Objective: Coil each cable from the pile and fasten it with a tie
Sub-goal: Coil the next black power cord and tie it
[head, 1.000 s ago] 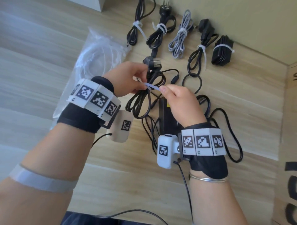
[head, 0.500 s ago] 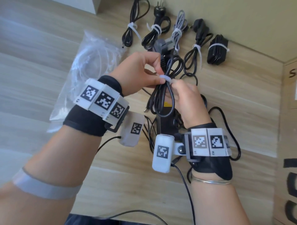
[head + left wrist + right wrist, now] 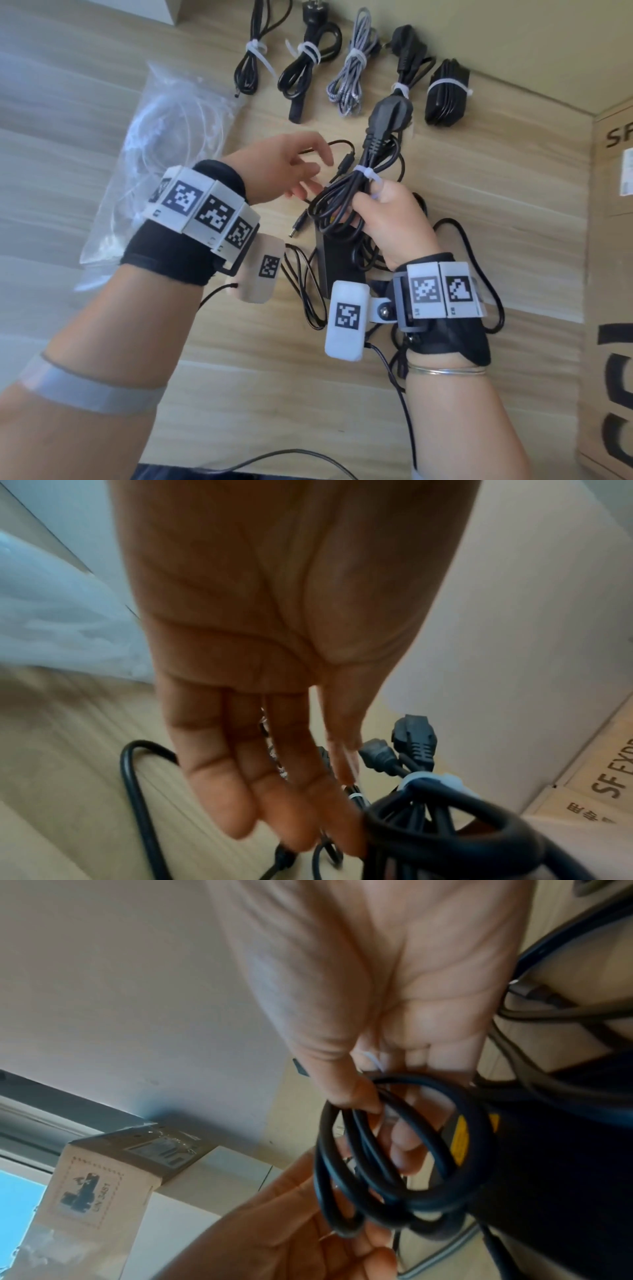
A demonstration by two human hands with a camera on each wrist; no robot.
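Five tied coils (image 3: 349, 61) line the tabletop's far edge. Right hand (image 3: 387, 219) grips a sixth (image 3: 356, 192), tie on; left hand (image 3: 284, 164) loose-fingered, empty. Adapter tangle (image 3: 342, 263) remains.

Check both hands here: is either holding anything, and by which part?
The right hand grips the coiled black cable around its bundled loops, just below the white tie. The left hand is open beside it, holding nothing.
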